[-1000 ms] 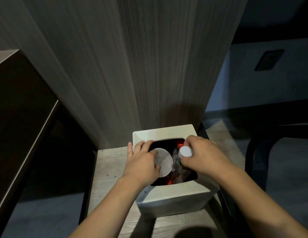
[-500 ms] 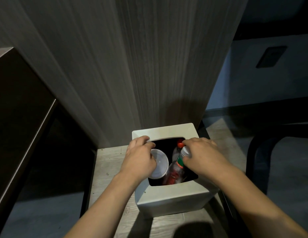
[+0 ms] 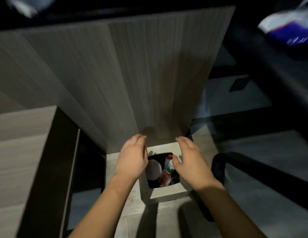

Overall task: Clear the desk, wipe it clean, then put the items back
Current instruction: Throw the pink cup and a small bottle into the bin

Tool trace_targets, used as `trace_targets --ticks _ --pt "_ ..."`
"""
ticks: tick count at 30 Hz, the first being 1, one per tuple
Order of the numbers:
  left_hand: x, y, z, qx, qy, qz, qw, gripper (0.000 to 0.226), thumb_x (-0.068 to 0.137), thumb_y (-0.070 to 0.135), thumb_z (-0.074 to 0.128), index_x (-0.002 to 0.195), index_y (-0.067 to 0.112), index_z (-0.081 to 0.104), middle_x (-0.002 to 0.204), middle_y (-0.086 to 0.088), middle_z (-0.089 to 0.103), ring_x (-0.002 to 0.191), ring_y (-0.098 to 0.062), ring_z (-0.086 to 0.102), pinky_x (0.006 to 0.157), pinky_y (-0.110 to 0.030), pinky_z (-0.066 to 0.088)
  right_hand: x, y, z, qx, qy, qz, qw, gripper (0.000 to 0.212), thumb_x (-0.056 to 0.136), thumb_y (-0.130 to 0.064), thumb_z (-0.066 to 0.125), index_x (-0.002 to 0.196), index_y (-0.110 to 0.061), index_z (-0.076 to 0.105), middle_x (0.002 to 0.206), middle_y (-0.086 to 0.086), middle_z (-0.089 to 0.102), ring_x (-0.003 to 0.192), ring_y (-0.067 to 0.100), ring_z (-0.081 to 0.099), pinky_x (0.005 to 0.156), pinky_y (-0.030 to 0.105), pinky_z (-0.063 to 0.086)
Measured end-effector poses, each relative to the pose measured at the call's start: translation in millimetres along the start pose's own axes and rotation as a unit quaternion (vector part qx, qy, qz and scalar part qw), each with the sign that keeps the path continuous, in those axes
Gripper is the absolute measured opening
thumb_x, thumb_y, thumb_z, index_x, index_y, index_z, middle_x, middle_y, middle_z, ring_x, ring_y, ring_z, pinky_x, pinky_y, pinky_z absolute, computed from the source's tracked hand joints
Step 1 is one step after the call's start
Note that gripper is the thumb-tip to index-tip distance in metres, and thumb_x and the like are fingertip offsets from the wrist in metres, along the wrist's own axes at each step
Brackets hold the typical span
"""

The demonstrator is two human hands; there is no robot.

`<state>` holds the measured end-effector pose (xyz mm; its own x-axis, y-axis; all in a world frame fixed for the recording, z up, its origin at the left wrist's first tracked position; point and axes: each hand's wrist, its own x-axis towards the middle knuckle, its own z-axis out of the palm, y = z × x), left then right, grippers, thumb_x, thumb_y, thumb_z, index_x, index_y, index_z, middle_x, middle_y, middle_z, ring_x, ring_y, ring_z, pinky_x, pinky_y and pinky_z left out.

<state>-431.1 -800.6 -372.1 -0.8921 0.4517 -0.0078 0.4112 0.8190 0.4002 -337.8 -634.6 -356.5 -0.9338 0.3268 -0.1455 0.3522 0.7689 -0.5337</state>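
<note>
Down in the white square bin (image 3: 167, 194) under the desk: a white cup (image 3: 153, 171) on its side at the left of the opening, mouth or base facing up, hard to tell which. Right beside it, two bottles leaning together: one with a red cap (image 3: 169, 158) toward the back, one with a white top and red label (image 3: 167, 172) tilted across the middle. More dark clutter at the bottom right of the opening, too dim to name.

Above the bin, both hands free of everything. Left hand (image 3: 132, 160) over the bin's left edge, fingers straight and close together, holding nothing, palm down. Right hand (image 3: 191, 162) over the right edge, fingers likewise loose and extended, thumb hanging just beside the white bottle top; touching or not, cannot tell.

Bin sitting on a pale wood-grain shelf (image 3: 125, 213) low to the floor. Behind it, a tall grey wood-grain panel (image 3: 132, 79) rising to the desk's edge. At left, a dark frame (image 3: 48, 169) around another pale panel. At right, a black curved chair arm (image 3: 218, 169). Top right, blurred, a white-and-blue packet (image 3: 287, 24) up on the dark desk top.
</note>
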Motion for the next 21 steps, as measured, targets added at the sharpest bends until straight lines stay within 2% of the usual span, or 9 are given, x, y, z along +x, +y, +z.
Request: trace_targets --ticks 2,7,12,16,21 --pt "-3 29 -67 0.000 0.017 0.005 1.000 0.043 0.092 0.012 0.053 0.135 0.011 0.053 0.138 -0.005 0.052 0.125 -0.025 0.047 0.109 -0.031 0.032 -13 -37 -56 0.004 0.001 -0.003 1.000 0.061 0.091 -0.025 0.056 0.148 -0.017 0.035 0.154 -0.002 0.032 0.141 0.015 0.027 0.118 0.030 0.022" --pt "-25 107 -245 -0.001 0.055 0.016 0.998 0.041 0.094 0.019 0.053 0.135 0.010 0.053 0.136 -0.007 0.053 0.126 -0.025 0.047 0.111 -0.036 0.035 -55 -139 -225 0.012 0.035 -0.002 0.999 0.059 0.093 -0.026 0.055 0.148 -0.017 0.035 0.153 -0.002 0.034 0.140 0.014 0.028 0.116 0.027 0.022" --pt "-58 179 -392 -0.002 0.097 0.025 0.995 0.041 0.092 0.019 0.057 0.131 0.007 0.055 0.132 -0.010 0.055 0.123 -0.027 0.050 0.108 -0.041 0.039 -108 -216 -363 -0.002 0.046 -0.016 0.999 0.059 0.093 -0.027 0.054 0.148 -0.020 0.033 0.153 -0.002 0.033 0.142 0.014 0.027 0.118 0.031 0.023" --pt "-73 206 -448 0.003 0.122 0.049 0.991 0.042 0.091 0.020 0.060 0.130 0.006 0.057 0.131 -0.012 0.057 0.121 -0.028 0.052 0.106 -0.042 0.042 -140 -245 -408 -0.007 0.061 -0.014 0.998 0.060 0.093 -0.029 0.056 0.148 -0.021 0.033 0.152 -0.003 0.034 0.141 0.014 0.029 0.117 0.033 0.026" --pt "-85 217 -458 0.003 0.108 0.082 0.991 0.046 0.095 0.030 0.053 0.138 0.013 0.049 0.139 -0.005 0.051 0.129 -0.022 0.046 0.111 -0.041 0.037 -176 -246 -426 0.013 0.087 0.020 0.996 0.060 0.094 -0.029 0.056 0.148 -0.021 0.033 0.153 -0.003 0.032 0.142 0.013 0.027 0.117 0.034 0.027"
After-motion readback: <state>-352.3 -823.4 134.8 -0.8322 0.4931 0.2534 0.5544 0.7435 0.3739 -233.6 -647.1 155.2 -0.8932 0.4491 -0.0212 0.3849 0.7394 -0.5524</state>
